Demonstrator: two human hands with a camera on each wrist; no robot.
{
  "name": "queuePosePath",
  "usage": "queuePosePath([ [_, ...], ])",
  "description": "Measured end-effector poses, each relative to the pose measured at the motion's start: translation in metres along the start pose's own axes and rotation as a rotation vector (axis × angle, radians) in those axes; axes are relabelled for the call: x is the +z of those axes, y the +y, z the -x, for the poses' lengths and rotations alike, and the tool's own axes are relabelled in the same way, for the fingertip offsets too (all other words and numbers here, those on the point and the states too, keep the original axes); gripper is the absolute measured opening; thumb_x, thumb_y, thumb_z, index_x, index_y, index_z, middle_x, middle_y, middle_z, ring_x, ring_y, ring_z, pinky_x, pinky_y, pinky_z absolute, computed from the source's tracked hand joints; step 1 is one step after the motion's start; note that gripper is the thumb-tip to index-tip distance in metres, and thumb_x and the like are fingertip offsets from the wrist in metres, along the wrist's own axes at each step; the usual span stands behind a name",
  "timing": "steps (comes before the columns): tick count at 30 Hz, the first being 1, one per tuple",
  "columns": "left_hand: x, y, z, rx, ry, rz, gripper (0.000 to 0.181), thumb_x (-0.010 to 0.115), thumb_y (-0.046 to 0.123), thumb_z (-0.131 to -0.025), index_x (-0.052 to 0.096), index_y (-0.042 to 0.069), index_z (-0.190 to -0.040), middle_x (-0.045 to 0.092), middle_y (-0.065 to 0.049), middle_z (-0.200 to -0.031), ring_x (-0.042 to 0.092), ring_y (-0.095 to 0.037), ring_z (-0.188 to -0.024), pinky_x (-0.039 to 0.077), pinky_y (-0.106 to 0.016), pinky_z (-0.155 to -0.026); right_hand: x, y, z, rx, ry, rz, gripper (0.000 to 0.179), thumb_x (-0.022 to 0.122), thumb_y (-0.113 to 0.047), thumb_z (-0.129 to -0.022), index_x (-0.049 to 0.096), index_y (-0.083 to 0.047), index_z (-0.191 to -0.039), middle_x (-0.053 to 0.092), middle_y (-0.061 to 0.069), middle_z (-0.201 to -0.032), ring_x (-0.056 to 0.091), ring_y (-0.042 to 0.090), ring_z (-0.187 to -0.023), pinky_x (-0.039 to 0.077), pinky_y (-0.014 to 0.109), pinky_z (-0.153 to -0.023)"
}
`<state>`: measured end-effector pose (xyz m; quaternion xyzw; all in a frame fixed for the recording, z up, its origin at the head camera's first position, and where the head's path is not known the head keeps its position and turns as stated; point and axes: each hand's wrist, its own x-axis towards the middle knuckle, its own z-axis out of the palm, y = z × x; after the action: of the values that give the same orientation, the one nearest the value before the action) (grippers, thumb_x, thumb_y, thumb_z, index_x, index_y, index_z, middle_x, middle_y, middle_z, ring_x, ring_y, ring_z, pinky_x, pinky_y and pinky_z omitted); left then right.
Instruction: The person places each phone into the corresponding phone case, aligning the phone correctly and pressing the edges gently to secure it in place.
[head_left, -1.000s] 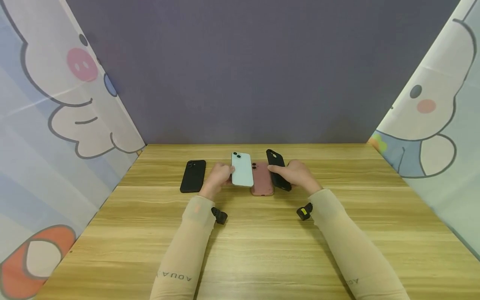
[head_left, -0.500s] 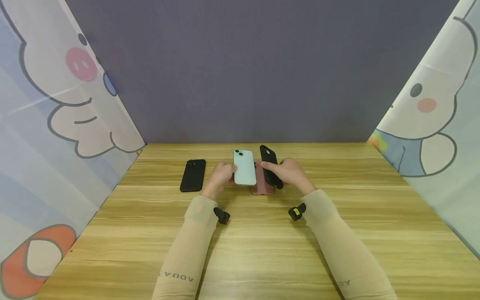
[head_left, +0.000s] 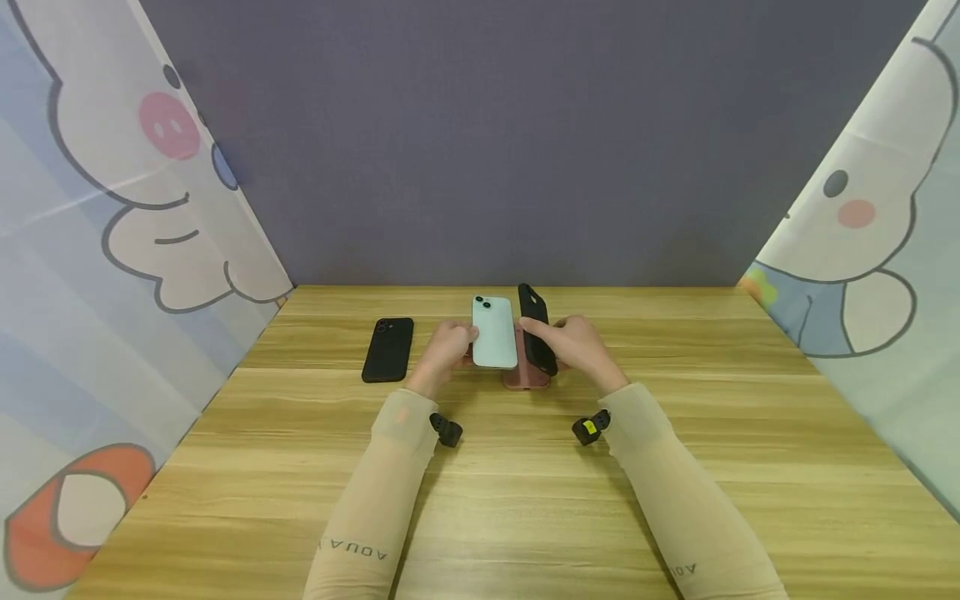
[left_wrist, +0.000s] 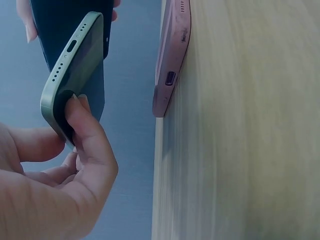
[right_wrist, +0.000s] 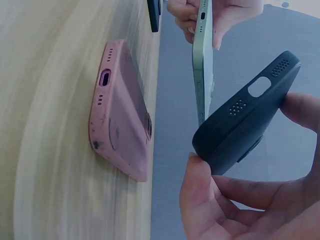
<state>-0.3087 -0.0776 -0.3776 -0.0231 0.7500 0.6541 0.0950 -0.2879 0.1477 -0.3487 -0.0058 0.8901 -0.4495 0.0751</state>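
Pinched by its side edge in my left hand [head_left: 447, 343] is a pale mint phone [head_left: 494, 333], its back with two camera lenses turned up in the head view. My right hand [head_left: 573, 342] grips a black phone case [head_left: 536, 329] by its edges, tilted toward the phone; the charging-port cutout [right_wrist: 259, 87] shows at its bottom end. Phone and case are held side by side above the table, close together. Beneath them lies a pink phone case [right_wrist: 117, 110], partly covered in the head view, with dark scuffs near its corner.
To the left, a black phone or case [head_left: 387, 350] with camera rings lies on the wooden table [head_left: 517, 500]. A dark grey panel [head_left: 480, 150] stands along the table's back edge, with cartoon-print cloth [head_left: 862, 250] at both sides.
My right hand has brought the black case leftward, closer to the phone, and tipped it more on edge. My left hand has shifted slightly right and back with the phone.
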Motion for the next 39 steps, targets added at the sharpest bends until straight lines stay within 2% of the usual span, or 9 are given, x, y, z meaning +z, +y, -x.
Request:
queuePosePath([
  [5,0.001,0.000,0.000,0.015,-0.020,0.000,0.031,0.044,0.014,-0.108,0.065,-0.007,-0.118,0.066,-0.015,-0.104,0.060,-0.022,-0.083,0.050,-0.034,-0.073,0.001,0.000,-0.002,0.005,-0.013,-0.025,0.076,0.058,-0.078,-0.086,0.069,-0.004,-0.100,0.065,0.012,-0.086,0.065,0.035,-0.077,0.055,0.050,-0.075],
  [11,0.003,0.002,0.001,0.033,-0.030,0.007,0.032,0.044,0.014,-0.108,0.068,-0.008,-0.109,0.066,-0.015,-0.100,0.060,-0.023,-0.080,0.051,-0.043,-0.080,0.002,0.001,-0.004,0.011,-0.016,-0.091,0.088,0.060,-0.075,-0.086,0.061,0.001,-0.129,0.064,0.019,-0.114,0.065,0.030,-0.093,0.059,0.047,-0.080],
  [14,0.004,0.003,0.002,0.025,-0.036,0.002,0.031,0.045,0.015,-0.108,0.067,-0.008,-0.110,0.067,-0.016,-0.103,0.063,-0.023,-0.082,0.053,-0.042,-0.080,0.002,0.002,-0.004,0.023,-0.033,-0.130,0.092,0.061,-0.074,-0.087,0.056,0.003,-0.136,0.064,0.021,-0.119,0.067,0.031,-0.098,0.059,0.047,-0.083],
  [20,0.008,0.005,0.005,0.034,-0.031,-0.017,0.030,0.046,0.014,-0.107,0.066,-0.008,-0.107,0.066,-0.015,-0.102,0.062,-0.024,-0.084,0.053,-0.036,-0.073,0.004,0.002,-0.001,0.042,-0.065,-0.245,0.087,0.064,-0.071,-0.087,0.059,0.003,-0.134,0.067,0.019,-0.115,0.066,0.034,-0.103,0.057,0.049,-0.088],
  [26,0.012,0.005,0.005,0.036,-0.039,-0.033,0.030,0.047,0.015,-0.107,0.067,-0.006,-0.102,0.066,-0.013,-0.092,0.061,-0.027,-0.080,0.053,-0.047,-0.081,0.006,0.003,-0.001,0.037,-0.073,-0.308,0.091,0.065,-0.070,-0.087,0.053,0.002,-0.142,0.062,0.018,-0.117,0.064,0.033,-0.102,0.058,0.049,-0.087],
  [30,0.014,0.005,0.005,0.043,-0.048,-0.027,0.030,0.047,0.015,-0.108,0.067,-0.006,-0.100,0.066,-0.012,-0.089,0.062,-0.025,-0.077,0.051,-0.055,-0.088,0.006,0.001,-0.001,0.021,-0.068,-0.343,0.089,0.065,-0.070,-0.088,0.055,0.001,-0.140,0.060,0.018,-0.114,0.063,0.032,-0.097,0.057,0.052,-0.087],
  [35,0.015,0.006,0.006,0.047,-0.047,-0.016,0.030,0.047,0.015,-0.108,0.067,-0.007,-0.101,0.065,-0.013,-0.090,0.062,-0.024,-0.076,0.051,-0.057,-0.089,0.008,-0.001,-0.001,0.006,-0.086,-0.345,0.087,0.065,-0.069,-0.088,0.055,0.002,-0.138,0.061,0.018,-0.113,0.064,0.031,-0.093,0.057,0.052,-0.086],
  [39,0.016,0.006,0.007,0.047,-0.045,-0.014,0.029,0.047,0.014,-0.107,0.065,-0.008,-0.108,0.066,-0.015,-0.096,0.064,-0.024,-0.080,0.053,-0.054,-0.089,0.010,0.000,-0.001,0.002,-0.097,-0.342,0.088,0.064,-0.068,-0.089,0.054,0.003,-0.140,0.060,0.018,-0.114,0.064,0.031,-0.093,0.057,0.051,-0.086],
])
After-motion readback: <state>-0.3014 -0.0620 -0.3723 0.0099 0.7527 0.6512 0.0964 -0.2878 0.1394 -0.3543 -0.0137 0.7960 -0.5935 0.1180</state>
